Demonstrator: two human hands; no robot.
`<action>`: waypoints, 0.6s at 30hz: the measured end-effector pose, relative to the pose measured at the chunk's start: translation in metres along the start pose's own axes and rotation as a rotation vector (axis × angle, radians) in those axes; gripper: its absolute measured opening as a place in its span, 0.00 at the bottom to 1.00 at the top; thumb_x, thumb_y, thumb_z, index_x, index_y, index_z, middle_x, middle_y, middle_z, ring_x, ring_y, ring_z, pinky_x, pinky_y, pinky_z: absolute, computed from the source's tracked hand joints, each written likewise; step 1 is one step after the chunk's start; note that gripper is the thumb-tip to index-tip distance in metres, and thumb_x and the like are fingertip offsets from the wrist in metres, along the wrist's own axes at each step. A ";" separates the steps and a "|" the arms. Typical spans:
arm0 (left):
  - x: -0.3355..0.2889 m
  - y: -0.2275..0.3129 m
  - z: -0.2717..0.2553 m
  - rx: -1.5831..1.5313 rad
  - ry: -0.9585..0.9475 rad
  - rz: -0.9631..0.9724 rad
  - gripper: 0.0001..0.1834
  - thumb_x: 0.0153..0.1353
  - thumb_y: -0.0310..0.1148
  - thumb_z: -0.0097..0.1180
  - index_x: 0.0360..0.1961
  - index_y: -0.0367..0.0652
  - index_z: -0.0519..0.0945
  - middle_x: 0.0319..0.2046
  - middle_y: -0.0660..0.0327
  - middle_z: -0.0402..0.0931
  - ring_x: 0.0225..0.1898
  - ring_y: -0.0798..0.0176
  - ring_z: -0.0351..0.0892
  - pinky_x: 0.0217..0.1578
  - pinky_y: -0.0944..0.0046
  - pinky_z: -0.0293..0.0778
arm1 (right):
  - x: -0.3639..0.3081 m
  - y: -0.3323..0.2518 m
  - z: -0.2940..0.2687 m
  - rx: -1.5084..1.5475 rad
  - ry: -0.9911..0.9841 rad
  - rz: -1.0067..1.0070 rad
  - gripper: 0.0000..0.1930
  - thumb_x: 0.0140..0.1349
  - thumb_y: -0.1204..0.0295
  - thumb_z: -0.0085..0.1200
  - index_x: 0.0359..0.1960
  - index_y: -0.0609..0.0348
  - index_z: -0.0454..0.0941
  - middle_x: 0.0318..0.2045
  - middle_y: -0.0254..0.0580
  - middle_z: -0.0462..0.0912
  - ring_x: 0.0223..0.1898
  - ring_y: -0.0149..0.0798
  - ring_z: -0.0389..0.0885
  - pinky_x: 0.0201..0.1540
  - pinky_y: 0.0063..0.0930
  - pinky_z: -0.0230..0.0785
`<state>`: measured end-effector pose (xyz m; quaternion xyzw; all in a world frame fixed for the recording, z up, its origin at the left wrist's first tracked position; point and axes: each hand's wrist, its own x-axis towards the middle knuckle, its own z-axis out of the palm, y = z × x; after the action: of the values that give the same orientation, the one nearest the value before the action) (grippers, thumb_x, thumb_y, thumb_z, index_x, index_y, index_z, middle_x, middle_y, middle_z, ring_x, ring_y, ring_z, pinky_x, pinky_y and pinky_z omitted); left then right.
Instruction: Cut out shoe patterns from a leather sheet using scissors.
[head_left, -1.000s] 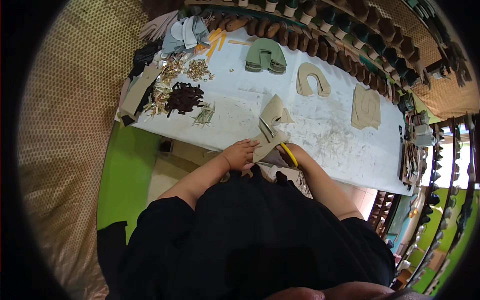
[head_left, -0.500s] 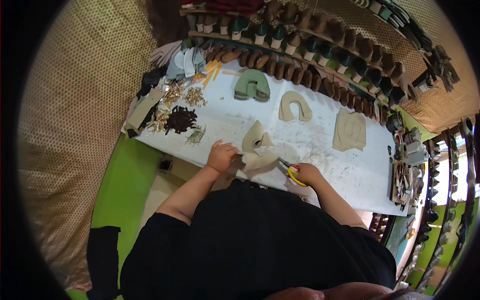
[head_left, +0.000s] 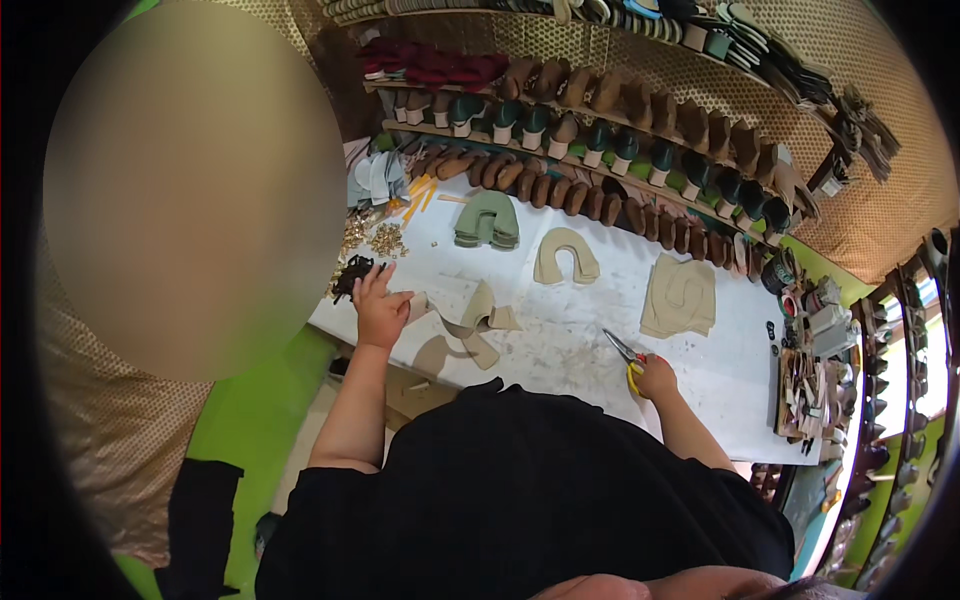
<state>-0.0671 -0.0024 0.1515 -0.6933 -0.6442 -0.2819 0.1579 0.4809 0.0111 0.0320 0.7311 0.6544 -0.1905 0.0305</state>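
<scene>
My left hand [head_left: 380,312] is raised over the table's left part, with the thumb and a finger pinching the end of a beige, leather-like piece [head_left: 480,318]. That piece is curled and trails to the right, partly lifted above a shadow on the table. Scissors [head_left: 627,352] with yellow and red handles are gripped in my right hand [head_left: 657,377], their blades pointing far left and apart from the beige piece. Just beyond my left fingers lies a heap of dark strips [head_left: 352,276].
On the white table [head_left: 560,350] are stacked green U-shaped pieces [head_left: 487,222], beige U-shaped pieces [head_left: 566,256] and a beige stack [head_left: 678,297]. Gold-coloured bits [head_left: 388,240] lie at far left. Racks of shoes [head_left: 600,150] line the back. A blurred patch hides the upper left.
My left hand has moved left, drawing out the beige piece. My right hand has carried the scissors rightward, away from it. The view has shifted, showing more of the shelves.
</scene>
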 end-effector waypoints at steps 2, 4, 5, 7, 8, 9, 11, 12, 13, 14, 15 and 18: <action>0.000 -0.002 -0.007 -0.004 0.032 -0.040 0.08 0.45 0.32 0.66 0.29 0.57 0.88 0.62 0.62 0.70 0.66 0.48 0.62 0.65 0.39 0.51 | -0.001 0.010 0.001 0.004 -0.006 -0.002 0.25 0.56 0.52 0.57 0.46 0.61 0.75 0.41 0.55 0.83 0.44 0.53 0.83 0.46 0.44 0.75; 0.001 -0.006 -0.015 -0.006 0.040 -0.082 0.07 0.45 0.32 0.66 0.29 0.57 0.88 0.63 0.62 0.69 0.66 0.47 0.60 0.67 0.38 0.48 | 0.002 0.015 0.002 0.010 -0.013 -0.002 0.25 0.56 0.53 0.58 0.46 0.61 0.75 0.41 0.55 0.83 0.44 0.54 0.82 0.47 0.44 0.75; 0.001 -0.007 -0.019 0.000 0.041 -0.083 0.07 0.45 0.32 0.66 0.29 0.57 0.88 0.63 0.62 0.69 0.66 0.47 0.60 0.67 0.38 0.48 | 0.003 0.017 0.002 0.017 -0.027 -0.011 0.25 0.56 0.52 0.58 0.46 0.61 0.75 0.41 0.55 0.83 0.44 0.54 0.82 0.47 0.44 0.75; 0.003 -0.010 -0.026 0.109 0.038 -0.157 0.06 0.46 0.33 0.67 0.28 0.57 0.88 0.64 0.62 0.67 0.68 0.47 0.59 0.67 0.37 0.46 | 0.008 0.020 0.002 0.028 -0.040 -0.023 0.25 0.56 0.52 0.57 0.46 0.61 0.75 0.41 0.56 0.83 0.44 0.54 0.82 0.47 0.43 0.75; 0.009 -0.008 -0.030 0.120 0.030 -0.172 0.04 0.46 0.32 0.67 0.26 0.55 0.87 0.65 0.61 0.66 0.69 0.47 0.57 0.68 0.36 0.44 | 0.012 0.024 0.002 0.022 -0.062 -0.038 0.26 0.57 0.51 0.57 0.47 0.60 0.75 0.42 0.56 0.83 0.44 0.54 0.82 0.48 0.44 0.75; 0.015 -0.004 -0.033 0.121 0.032 -0.168 0.04 0.46 0.32 0.67 0.26 0.55 0.87 0.65 0.61 0.66 0.69 0.47 0.57 0.68 0.36 0.44 | 0.015 0.027 0.003 0.018 -0.084 -0.053 0.26 0.58 0.50 0.56 0.48 0.60 0.75 0.42 0.56 0.83 0.45 0.53 0.82 0.49 0.44 0.74; 0.027 0.002 -0.041 0.230 -0.064 -0.242 0.02 0.47 0.32 0.66 0.25 0.53 0.87 0.65 0.60 0.66 0.69 0.46 0.55 0.68 0.35 0.42 | 0.020 0.028 0.007 0.015 -0.083 -0.033 0.26 0.58 0.50 0.56 0.48 0.60 0.75 0.42 0.56 0.83 0.45 0.53 0.82 0.48 0.43 0.75; 0.033 -0.001 -0.040 0.240 -0.072 -0.243 0.01 0.47 0.32 0.65 0.23 0.50 0.85 0.65 0.58 0.65 0.70 0.45 0.53 0.68 0.32 0.41 | 0.021 0.027 0.008 0.007 -0.084 -0.014 0.26 0.59 0.50 0.56 0.48 0.60 0.75 0.42 0.56 0.83 0.45 0.53 0.82 0.48 0.43 0.75; 0.041 -0.003 -0.038 0.241 -0.067 -0.238 0.01 0.47 0.32 0.65 0.23 0.50 0.85 0.65 0.58 0.65 0.70 0.45 0.53 0.68 0.32 0.41 | 0.021 0.028 0.009 0.012 -0.078 -0.013 0.26 0.59 0.50 0.56 0.48 0.60 0.75 0.42 0.56 0.83 0.45 0.53 0.82 0.48 0.43 0.75; 0.049 -0.004 -0.037 0.261 -0.088 -0.248 0.02 0.47 0.33 0.65 0.22 0.49 0.85 0.65 0.58 0.65 0.70 0.45 0.53 0.67 0.31 0.41 | 0.020 0.026 0.008 0.011 -0.075 -0.008 0.26 0.59 0.50 0.56 0.47 0.60 0.75 0.42 0.56 0.83 0.45 0.53 0.82 0.48 0.43 0.75; 0.058 -0.005 -0.035 0.280 -0.109 -0.258 0.03 0.47 0.33 0.65 0.21 0.48 0.84 0.66 0.58 0.65 0.70 0.45 0.53 0.67 0.30 0.41 | 0.019 0.024 0.008 0.010 -0.071 -0.001 0.26 0.59 0.50 0.56 0.47 0.61 0.75 0.41 0.56 0.83 0.45 0.53 0.82 0.48 0.43 0.75; 0.096 0.003 -0.032 0.277 -0.058 -0.249 0.04 0.48 0.34 0.62 0.22 0.47 0.85 0.65 0.57 0.65 0.70 0.45 0.52 0.66 0.29 0.41 | 0.014 0.021 0.006 0.011 -0.054 0.011 0.25 0.59 0.51 0.56 0.46 0.60 0.75 0.41 0.55 0.83 0.45 0.53 0.82 0.48 0.42 0.75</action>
<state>-0.0688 0.0558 0.2341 -0.5875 -0.7621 -0.1876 0.1971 0.5003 0.0193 0.0179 0.7294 0.6483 -0.2136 0.0453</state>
